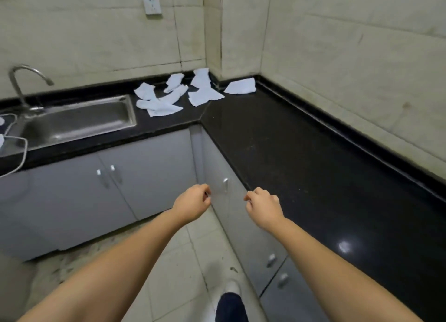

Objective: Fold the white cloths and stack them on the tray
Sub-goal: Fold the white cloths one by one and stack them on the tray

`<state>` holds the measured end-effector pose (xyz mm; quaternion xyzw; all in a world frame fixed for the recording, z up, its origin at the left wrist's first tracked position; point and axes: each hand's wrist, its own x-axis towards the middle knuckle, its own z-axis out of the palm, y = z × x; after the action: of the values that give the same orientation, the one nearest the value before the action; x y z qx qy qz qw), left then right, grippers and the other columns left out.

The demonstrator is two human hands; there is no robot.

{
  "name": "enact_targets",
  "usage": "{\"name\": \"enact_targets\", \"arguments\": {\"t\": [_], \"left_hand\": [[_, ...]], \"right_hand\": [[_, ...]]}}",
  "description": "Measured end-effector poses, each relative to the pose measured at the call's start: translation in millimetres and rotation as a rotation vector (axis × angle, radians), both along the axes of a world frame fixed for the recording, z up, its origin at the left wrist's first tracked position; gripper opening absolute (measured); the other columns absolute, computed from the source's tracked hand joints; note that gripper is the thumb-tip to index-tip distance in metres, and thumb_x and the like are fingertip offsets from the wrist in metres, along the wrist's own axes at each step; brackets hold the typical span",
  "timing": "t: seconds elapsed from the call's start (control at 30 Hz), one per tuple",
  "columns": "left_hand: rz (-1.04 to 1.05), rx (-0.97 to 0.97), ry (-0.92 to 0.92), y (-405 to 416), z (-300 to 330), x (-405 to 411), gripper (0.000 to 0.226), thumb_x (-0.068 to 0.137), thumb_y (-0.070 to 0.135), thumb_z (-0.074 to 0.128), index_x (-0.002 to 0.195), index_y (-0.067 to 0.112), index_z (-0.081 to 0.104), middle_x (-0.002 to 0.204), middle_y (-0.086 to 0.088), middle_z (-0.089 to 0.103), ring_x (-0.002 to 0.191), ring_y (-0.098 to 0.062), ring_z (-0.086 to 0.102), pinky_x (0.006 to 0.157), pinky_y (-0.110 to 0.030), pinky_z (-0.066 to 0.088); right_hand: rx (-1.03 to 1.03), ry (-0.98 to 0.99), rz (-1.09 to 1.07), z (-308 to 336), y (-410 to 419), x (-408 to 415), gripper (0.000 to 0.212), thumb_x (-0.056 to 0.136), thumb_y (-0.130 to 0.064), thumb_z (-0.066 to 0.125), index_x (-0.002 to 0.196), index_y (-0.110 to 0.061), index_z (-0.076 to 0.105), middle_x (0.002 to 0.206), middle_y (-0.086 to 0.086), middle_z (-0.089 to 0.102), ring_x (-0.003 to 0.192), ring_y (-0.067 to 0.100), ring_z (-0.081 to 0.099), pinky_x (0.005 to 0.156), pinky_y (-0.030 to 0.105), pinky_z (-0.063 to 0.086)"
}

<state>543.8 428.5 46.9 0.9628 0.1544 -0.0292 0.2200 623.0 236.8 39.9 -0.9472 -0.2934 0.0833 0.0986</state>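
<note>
Ahead, both hands point(193, 201) point(261, 203) hang loosely curled, empty; cloths point(193, 92) beside sink point(72, 121).

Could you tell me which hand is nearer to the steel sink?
Left. The left hand hangs before the cabinets, right of the steel sink; the right hand is farther right.

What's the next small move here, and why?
Probably step toward the corner and reach for the nearest white cloth. Both the left hand and right hand hang loosely curled with nothing in them, well short of the cloths scattered unfolded on the black counter. No tray is in view.
</note>
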Motion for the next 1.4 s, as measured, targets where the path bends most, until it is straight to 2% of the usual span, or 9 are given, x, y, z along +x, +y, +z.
{"name": "enact_targets", "arguments": {"t": [0.3,0.5,0.73,0.93,1.07,1.17,1.27,1.33,1.4], "left_hand": [[0.073,-0.037,-0.043,98.4,20.9,157.3,0.025,0.094,0.023,0.049,0.115,0.012,0.056,0.105,-0.008,0.062,0.094,-0.024,0.059,0.081,-0.034,0.048],[0.093,-0.061,-0.007,148.7,13.1,230.3,0.022,0.094,0.022,0.049,0.112,0.013,0.057,0.106,-0.009,0.062,0.094,-0.024,0.058,0.082,-0.034,0.048],[0.012,-0.046,0.026,233.6,-6.0,345.0,0.024,0.092,0.021,0.050,0.114,0.013,0.057,0.107,-0.007,0.062,0.100,-0.024,0.058,0.084,-0.031,0.045],[-0.024,-0.019,0.075,347.4,-33.2,450.5,0.025,0.091,0.019,0.048,0.116,0.018,0.054,0.106,-0.004,0.058,0.100,-0.024,0.057,0.086,-0.037,0.047],[-0.121,0.074,0.086,414.7,-47.8,501.6,0.040,0.091,0.011,0.043,0.131,0.017,0.046,0.120,-0.007,0.050,0.112,-0.027,0.049,0.089,-0.041,0.047],[-0.200,0.171,-0.019,443.9,-56.4,535.6,0.051,0.087,0.003,0.048,0.137,0.012,0.043,0.129,-0.012,0.047,0.116,-0.032,0.048,0.087,-0.041,0.046],[-0.309,0.233,0.020,456.6,-69.7,556.8,0.047,0.088,0.010,0.049,0.135,0.014,0.045,0.142,-0.010,0.039,0.132,-0.029,0.036,0.099,-0.038,0.036],[-0.331,0.230,0.086,462.3,-81.3,565.5,0.039,0.092,0.019,0.047,0.131,0.017,0.048,0.146,-0.005,0.036,0.136,-0.023,0.030,0.105,-0.034,0.028],[-0.317,0.210,0.047,465.6,-86.9,573.0,0.030,0.093,0.023,0.046,0.121,0.017,0.056,0.139,-0.003,0.044,0.132,-0.022,0.036,0.104,-0.032,0.028]], "right_hand": [[0.000,0.029,0.077,17.0,103.7,173.4,0.030,0.098,-0.025,0.038,0.121,-0.023,0.056,0.122,0.002,0.053,0.114,0.022,0.051,0.095,0.038,0.037],[-0.024,0.046,0.107,12.7,166.6,249.7,0.030,0.097,-0.025,0.038,0.120,-0.023,0.058,0.122,0.002,0.054,0.114,0.023,0.051,0.096,0.039,0.038],[0.007,0.111,0.031,-7.1,244.0,351.8,0.029,0.098,-0.025,0.038,0.117,-0.022,0.059,0.120,0.001,0.054,0.112,0.022,0.052,0.096,0.038,0.038],[0.050,0.169,-0.064,-35.2,348.5,437.7,0.028,0.098,-0.025,0.039,0.115,-0.021,0.061,0.119,0.002,0.055,0.109,0.021,0.054,0.095,0.038,0.041],[0.056,0.205,-0.057,-38.6,423.3,470.5,0.028,0.097,-0.024,0.041,0.118,-0.020,0.058,0.121,0.003,0.054,0.111,0.023,0.052,0.095,0.038,0.040],[0.103,0.195,-0.060,-45.9,468.9,487.9,0.029,0.096,-0.027,0.046,0.122,-0.018,0.054,0.121,0.003,0.053,0.114,0.023,0.050,0.094,0.037,0.040],[0.074,0.165,-0.035,-62.4,502.5,498.5,0.037,0.095,-0.030,0.049,0.128,-0.016,0.049,0.126,0.004,0.050,0.118,0.023,0.046,0.095,0.036,0.039],[0.011,0.135,-0.036,-71.2,515.0,502.9,0.038,0.091,-0.033,0.056,0.123,-0.015,0.053,0.120,0.006,0.052,0.114,0.025,0.048,0.090,0.036,0.040],[0.032,0.074,-0.064,-75.9,521.0,507.7,0.029,0.079,-0.032,0.071,0.101,-0.015,0.063,0.099,0.006,0.060,0.095,0.025,0.058,0.073,0.036,0.046]]}}
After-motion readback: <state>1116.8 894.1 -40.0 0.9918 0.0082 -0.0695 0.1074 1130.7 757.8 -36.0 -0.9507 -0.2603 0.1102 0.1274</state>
